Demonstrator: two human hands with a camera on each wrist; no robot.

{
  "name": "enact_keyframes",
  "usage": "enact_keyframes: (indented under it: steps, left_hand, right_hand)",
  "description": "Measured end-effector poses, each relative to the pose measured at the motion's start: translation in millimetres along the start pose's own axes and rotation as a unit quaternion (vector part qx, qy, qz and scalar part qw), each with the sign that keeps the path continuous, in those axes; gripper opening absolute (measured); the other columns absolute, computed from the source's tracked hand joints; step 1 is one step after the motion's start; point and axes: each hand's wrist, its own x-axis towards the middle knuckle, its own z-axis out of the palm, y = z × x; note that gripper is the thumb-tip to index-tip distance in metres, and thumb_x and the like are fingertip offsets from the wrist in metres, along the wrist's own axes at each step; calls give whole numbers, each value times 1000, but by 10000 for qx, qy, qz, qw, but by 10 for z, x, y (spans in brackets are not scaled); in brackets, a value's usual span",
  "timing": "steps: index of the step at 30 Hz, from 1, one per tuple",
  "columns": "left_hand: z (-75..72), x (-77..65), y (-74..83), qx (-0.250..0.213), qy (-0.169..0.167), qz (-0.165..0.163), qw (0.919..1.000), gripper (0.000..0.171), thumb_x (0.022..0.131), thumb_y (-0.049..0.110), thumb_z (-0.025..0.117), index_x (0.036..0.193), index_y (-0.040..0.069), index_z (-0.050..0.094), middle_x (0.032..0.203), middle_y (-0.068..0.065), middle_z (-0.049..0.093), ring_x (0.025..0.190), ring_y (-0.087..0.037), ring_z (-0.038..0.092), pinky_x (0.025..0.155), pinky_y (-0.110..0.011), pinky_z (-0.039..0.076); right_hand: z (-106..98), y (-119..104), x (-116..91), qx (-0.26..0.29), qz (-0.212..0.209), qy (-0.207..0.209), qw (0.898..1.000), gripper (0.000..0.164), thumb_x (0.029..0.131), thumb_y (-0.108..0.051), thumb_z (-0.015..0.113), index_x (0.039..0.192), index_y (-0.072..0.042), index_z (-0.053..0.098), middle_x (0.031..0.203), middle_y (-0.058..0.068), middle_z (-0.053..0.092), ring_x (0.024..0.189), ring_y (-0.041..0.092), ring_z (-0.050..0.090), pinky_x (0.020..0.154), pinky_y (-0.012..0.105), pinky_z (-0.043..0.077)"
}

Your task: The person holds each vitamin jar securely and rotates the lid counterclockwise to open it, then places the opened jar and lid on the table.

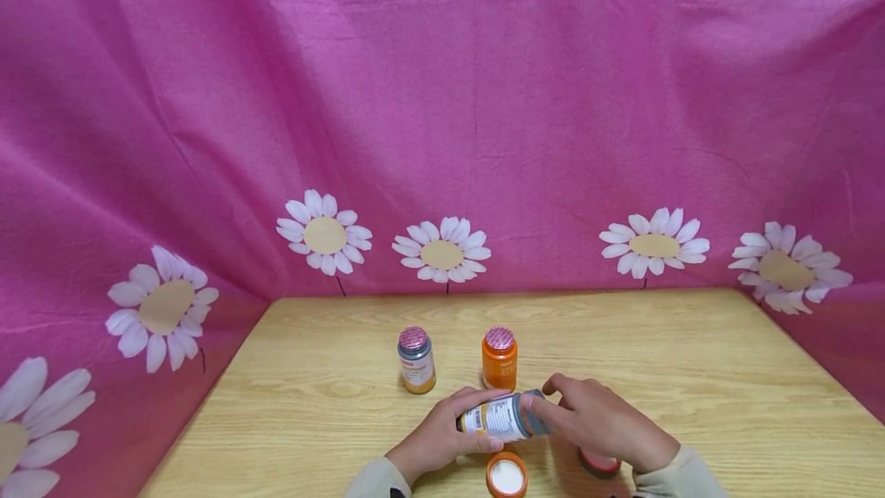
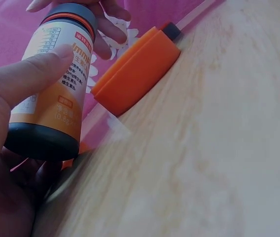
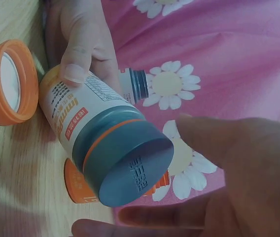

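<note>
A supplement bottle (image 1: 499, 419) with a white and orange label lies tilted in my left hand (image 1: 442, 430), whose thumb and fingers wrap its body. On its neck sits a dark grey cap (image 3: 130, 163) with raised lettering and an orange ring below. My right hand (image 1: 596, 415) is at the capped end. In the right wrist view its thumb and fingers are spread around the cap, with a gap between. An upturned orange cap (image 1: 507, 475) with a white liner lies on the table just in front of the bottle.
Behind my hands stand a grey-necked bottle (image 1: 416, 363) and an orange bottle (image 1: 499, 367), both uncapped with shiny pink seals. A dark cap with a red rim (image 1: 598, 463) lies partly under my right hand. A pink flowered cloth (image 1: 539, 137) surrounds the wooden table (image 1: 311, 375).
</note>
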Motion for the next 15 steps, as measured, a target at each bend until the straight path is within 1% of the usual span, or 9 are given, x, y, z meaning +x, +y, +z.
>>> enact_keyframes:
  steps: [4, 6, 10, 13, 15]
  left_hand:
    - [-3, 6, 2, -26, 17, -8, 10000, 58, 74, 34, 72, 127, 37, 49, 110, 8, 53, 92, -14, 49, 75, -28, 41]
    - [-5, 11, 8, -30, 30, -41, 10000, 58, 74, 34, 72, 127, 37, 49, 110, 8, 54, 92, -14, 49, 75, -28, 41]
    - [-1, 8, 8, 14, 1, 27, 10000, 58, 75, 34, 72, 128, 37, 49, 110, 8, 53, 92, -14, 49, 75, -27, 41]
    - [2, 3, -7, 9, -31, 144, 9999, 57, 76, 33, 71, 128, 36, 48, 113, 8, 53, 93, -14, 48, 76, -26, 41]
    - [4, 2, -10, -36, -53, 166, 9998, 57, 76, 33, 71, 128, 37, 48, 114, 9, 52, 94, -14, 48, 76, -26, 41]
  right_hand:
    - [0, -5, 6, -229, 104, 141, 9996, 51, 85, -57, 46, 94, -10, 64, 71, -6, 57, 65, 11, 49, 58, 30, 41]
    - [-1, -1, 6, -280, -31, 155, 9995, 49, 86, -55, 46, 92, -11, 64, 71, -6, 57, 64, 11, 48, 57, 29, 40]
    - [-12, 30, 6, -186, -542, 36, 9984, 41, 86, -51, 50, 94, -12, 61, 77, -4, 61, 66, 9, 53, 56, 26, 43]
    - [-29, 56, -6, -5, -969, -43, 9953, 33, 83, -45, 58, 100, -16, 56, 86, -1, 63, 69, 8, 57, 58, 25, 44]
    - [-38, 65, -19, 131, -1186, -65, 9928, 33, 81, -39, 64, 104, -18, 53, 92, 4, 62, 69, 7, 59, 59, 25, 45]
